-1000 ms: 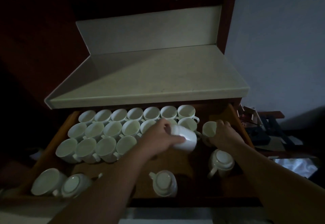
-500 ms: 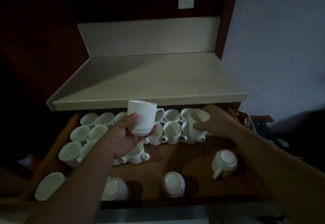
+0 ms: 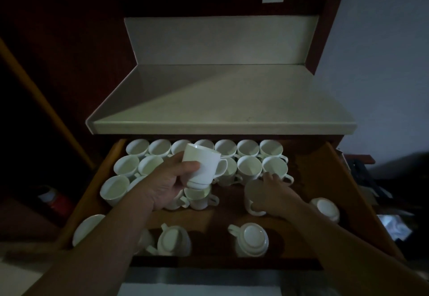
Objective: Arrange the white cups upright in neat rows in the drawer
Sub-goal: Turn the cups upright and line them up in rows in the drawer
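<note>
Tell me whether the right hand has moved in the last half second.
Yes. The right hand, holding a cup, has drawn back from the counter edge toward the front of the drawer.

The scene is dim and grainy, with a greenish cast. Soft light reaches the countertop [image 3: 220, 100] from its right, and a diagonal shadow covers its left rear part. Left of the countertop everything sinks to near black. Below it, the white cups [image 3: 248, 148] in the drawer [image 3: 336, 179] glow faintly. The raised cup [image 3: 204, 165] in the left hand [image 3: 167, 184] looks sharp; the blurred cup [image 3: 254, 193] under the right hand [image 3: 276, 193] smears. Wide-angle bowing splays the drawer's sides.
</note>
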A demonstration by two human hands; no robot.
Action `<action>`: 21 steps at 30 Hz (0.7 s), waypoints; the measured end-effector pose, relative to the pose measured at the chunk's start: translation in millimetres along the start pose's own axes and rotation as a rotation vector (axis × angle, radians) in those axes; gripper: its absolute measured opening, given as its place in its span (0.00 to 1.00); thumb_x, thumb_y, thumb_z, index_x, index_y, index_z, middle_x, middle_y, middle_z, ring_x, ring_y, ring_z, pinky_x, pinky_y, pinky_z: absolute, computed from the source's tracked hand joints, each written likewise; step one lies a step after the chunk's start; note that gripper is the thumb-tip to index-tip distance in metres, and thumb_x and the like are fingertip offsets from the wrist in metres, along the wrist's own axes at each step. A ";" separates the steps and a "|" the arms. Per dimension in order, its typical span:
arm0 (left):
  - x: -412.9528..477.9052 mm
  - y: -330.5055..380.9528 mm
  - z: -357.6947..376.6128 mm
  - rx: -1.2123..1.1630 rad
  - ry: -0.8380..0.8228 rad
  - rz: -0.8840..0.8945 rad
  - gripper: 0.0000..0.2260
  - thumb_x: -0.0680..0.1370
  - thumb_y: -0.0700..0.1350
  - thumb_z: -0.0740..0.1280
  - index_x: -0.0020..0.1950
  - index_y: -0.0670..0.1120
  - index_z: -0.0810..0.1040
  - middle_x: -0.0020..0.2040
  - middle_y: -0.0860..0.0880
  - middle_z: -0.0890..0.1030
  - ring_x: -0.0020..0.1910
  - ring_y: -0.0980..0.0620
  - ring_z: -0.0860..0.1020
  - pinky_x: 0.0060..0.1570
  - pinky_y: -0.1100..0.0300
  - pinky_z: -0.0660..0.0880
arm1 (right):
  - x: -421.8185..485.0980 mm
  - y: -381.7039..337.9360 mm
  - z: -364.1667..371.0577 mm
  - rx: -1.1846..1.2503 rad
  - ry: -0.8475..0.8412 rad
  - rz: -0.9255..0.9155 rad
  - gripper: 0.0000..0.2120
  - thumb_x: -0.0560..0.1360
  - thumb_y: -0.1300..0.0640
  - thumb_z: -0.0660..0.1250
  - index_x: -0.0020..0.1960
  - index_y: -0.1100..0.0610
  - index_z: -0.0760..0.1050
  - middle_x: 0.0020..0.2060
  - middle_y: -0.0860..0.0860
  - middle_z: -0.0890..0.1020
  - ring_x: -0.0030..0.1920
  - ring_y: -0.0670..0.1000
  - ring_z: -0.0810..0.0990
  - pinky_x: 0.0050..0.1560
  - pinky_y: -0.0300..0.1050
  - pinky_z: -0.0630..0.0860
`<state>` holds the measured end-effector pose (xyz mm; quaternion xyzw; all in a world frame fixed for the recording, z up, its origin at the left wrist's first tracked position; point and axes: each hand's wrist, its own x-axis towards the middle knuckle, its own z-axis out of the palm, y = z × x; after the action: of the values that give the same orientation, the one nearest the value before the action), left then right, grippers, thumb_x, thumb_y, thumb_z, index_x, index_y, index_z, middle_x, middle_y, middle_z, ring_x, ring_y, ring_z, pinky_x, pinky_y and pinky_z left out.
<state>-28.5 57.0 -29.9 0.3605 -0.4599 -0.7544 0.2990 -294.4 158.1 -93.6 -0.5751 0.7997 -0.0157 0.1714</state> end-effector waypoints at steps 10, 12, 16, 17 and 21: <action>13.5 -4.1 -15.1 0.181 -0.103 -0.041 0.29 0.68 0.42 0.79 0.69 0.42 0.80 0.66 0.37 0.81 0.68 0.34 0.78 0.71 0.33 0.71 | -1.3 -7.1 -29.7 0.134 -0.058 0.044 0.34 0.70 0.43 0.77 0.71 0.54 0.70 0.61 0.50 0.75 0.58 0.55 0.79 0.53 0.49 0.78; 15.2 1.4 -9.3 0.227 -0.148 -0.028 0.27 0.68 0.42 0.79 0.67 0.42 0.82 0.65 0.36 0.82 0.67 0.34 0.78 0.71 0.35 0.72 | -1.0 -16.1 -55.2 0.342 -0.032 -0.043 0.31 0.68 0.41 0.79 0.66 0.48 0.72 0.56 0.46 0.77 0.57 0.50 0.80 0.51 0.46 0.80; 20.7 15.0 7.7 0.331 -0.278 -0.023 0.22 0.73 0.37 0.75 0.67 0.42 0.81 0.63 0.36 0.83 0.65 0.36 0.80 0.65 0.43 0.77 | -13.3 -47.3 -106.6 0.613 -0.100 -0.279 0.33 0.73 0.48 0.79 0.74 0.44 0.69 0.66 0.39 0.78 0.62 0.33 0.76 0.56 0.31 0.75; 22.1 17.6 11.5 0.348 -0.313 -0.032 0.22 0.73 0.36 0.74 0.68 0.41 0.80 0.64 0.35 0.82 0.66 0.36 0.80 0.66 0.42 0.76 | -15.2 -53.4 -112.4 0.578 -0.118 -0.320 0.30 0.74 0.50 0.79 0.71 0.43 0.70 0.61 0.36 0.79 0.57 0.30 0.77 0.54 0.29 0.75; 27.0 23.8 17.5 0.422 -0.371 -0.076 0.24 0.73 0.37 0.75 0.69 0.41 0.80 0.64 0.37 0.83 0.66 0.38 0.80 0.69 0.42 0.75 | -15.5 -63.2 -117.9 0.392 -0.101 -0.390 0.36 0.72 0.47 0.79 0.76 0.43 0.70 0.62 0.37 0.80 0.58 0.37 0.79 0.58 0.40 0.77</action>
<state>-55.2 34.7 -9.9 0.2875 -0.6400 -0.7056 0.0996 -266.7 130.8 35.3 -0.6740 0.6462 -0.1740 0.3129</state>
